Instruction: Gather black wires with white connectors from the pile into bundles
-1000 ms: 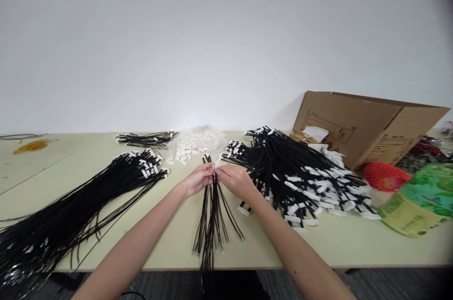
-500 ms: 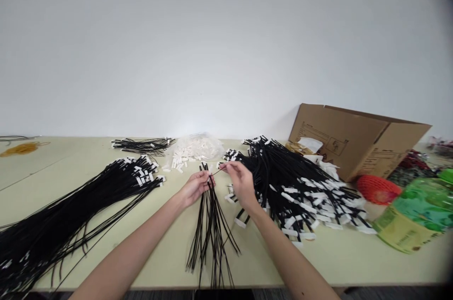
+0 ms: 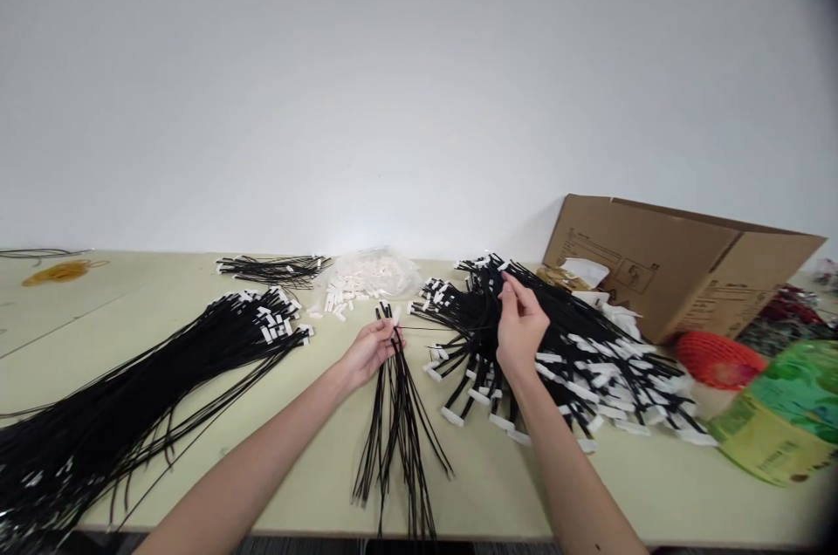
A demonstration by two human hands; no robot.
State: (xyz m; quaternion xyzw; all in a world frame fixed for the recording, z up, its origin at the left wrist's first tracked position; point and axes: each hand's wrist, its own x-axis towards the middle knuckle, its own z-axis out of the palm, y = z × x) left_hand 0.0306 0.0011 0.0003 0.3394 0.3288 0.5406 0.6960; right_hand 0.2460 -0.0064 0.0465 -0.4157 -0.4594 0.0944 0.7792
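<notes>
My left hand point(image 3: 374, 352) is closed around the upper part of a small bundle of black wires point(image 3: 396, 415). The short ends stick up above my fingers, and the long ends fan out downward over the table's near edge. A single thin black wire point(image 3: 429, 329) runs sideways from the left hand toward my right hand point(image 3: 522, 326). The right hand is closed in a pinch over a large heap of black wires with white connectors point(image 3: 589, 337). Where exactly its fingers grip the thin wire is hard to see against the dark heap.
A long pile of black wires point(image 3: 144, 380) lies on the left. Behind are a smaller wire bundle point(image 3: 271, 269) and a clear bag of white connectors point(image 3: 376, 271). A cardboard box point(image 3: 668, 267), a red netted thing point(image 3: 718, 360) and a green bottle point(image 3: 786, 415) stand right.
My right hand has moved right, away from the left hand, and the thin wire between them now stretches longer. The left hand still holds the bundle. The view has shifted slightly.
</notes>
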